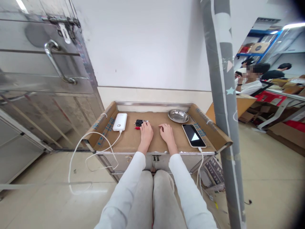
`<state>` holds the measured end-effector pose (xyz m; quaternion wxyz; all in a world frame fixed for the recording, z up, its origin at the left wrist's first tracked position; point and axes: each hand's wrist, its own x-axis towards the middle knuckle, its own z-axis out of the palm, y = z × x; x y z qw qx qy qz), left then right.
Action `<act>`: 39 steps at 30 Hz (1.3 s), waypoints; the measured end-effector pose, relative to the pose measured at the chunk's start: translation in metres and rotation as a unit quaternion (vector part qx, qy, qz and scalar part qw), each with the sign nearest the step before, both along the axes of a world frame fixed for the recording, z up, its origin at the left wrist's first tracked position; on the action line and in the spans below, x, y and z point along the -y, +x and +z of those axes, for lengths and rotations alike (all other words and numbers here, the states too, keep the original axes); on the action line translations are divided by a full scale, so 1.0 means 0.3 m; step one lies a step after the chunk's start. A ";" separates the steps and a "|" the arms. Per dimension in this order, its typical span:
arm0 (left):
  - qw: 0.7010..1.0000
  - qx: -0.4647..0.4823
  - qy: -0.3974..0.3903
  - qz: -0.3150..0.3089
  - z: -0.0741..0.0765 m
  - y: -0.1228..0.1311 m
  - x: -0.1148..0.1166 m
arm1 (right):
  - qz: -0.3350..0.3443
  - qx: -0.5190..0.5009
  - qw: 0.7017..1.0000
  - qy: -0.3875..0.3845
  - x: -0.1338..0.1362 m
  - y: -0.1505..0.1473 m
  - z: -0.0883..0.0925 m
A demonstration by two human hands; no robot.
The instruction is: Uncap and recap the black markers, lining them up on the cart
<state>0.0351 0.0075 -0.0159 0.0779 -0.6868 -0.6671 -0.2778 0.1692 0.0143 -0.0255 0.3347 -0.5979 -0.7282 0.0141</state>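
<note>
My left hand (146, 134) rests palm down on the cardboard-lined top of a cabinet (156, 140). Its fingertips touch the right end of several short, black, pen-like sticks (140, 121), which lie side by side. A red one (137, 128) lies just in front of them, partly under the fingers. I see no firm grip on any of these. To the right, my right hand (167, 134) lies on the cardboard with its fingers loosely stretched to the left and nothing in them. A shiny round metal dish (178, 116) sits behind and to the right of that hand.
A white power bank (119, 122) with a looping white cable (78, 143) lies at left. A phone (193, 136), plugged into a cable, lies at right. Cardboard side walls (209, 128) edge the top. A grey wrapped pole (225, 95) stands at right; people sit beyond it.
</note>
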 end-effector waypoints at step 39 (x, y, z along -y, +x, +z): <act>0.949 0.210 0.004 -0.234 0.004 -0.017 -0.023 | 0.059 0.015 0.998 0.010 0.002 -0.008 0.019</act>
